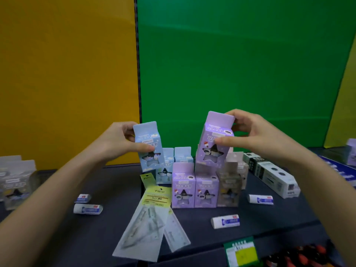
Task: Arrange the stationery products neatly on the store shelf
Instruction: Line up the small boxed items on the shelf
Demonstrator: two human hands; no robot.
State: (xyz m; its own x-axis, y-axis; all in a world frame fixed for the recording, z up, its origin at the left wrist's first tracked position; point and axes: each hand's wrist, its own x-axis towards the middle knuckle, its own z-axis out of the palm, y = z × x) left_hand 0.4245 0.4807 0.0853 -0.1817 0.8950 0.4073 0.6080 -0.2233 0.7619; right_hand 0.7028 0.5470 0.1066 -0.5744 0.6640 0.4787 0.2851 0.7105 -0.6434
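Observation:
My left hand (123,140) grips a light blue star-window box (149,149), held above the dark shelf (107,189). My right hand (248,134) grips a purple star-window box (213,143), tilted, above a cluster of boxes. Below stand two purple boxes (194,189) side by side, a beige box (230,182) to their right, and blue boxes (173,162) behind. Several white erasers lie loose, one front right (225,221), one at right (261,199), two at left (87,208).
Packaged rulers (148,216) lie flat at the front centre. A long white and black carton (269,174) lies at the right. Clear-packaged boxes (14,182) stand at the far left. A green price tag (241,251) hangs on the shelf's front edge. Yellow and green panels back the shelf.

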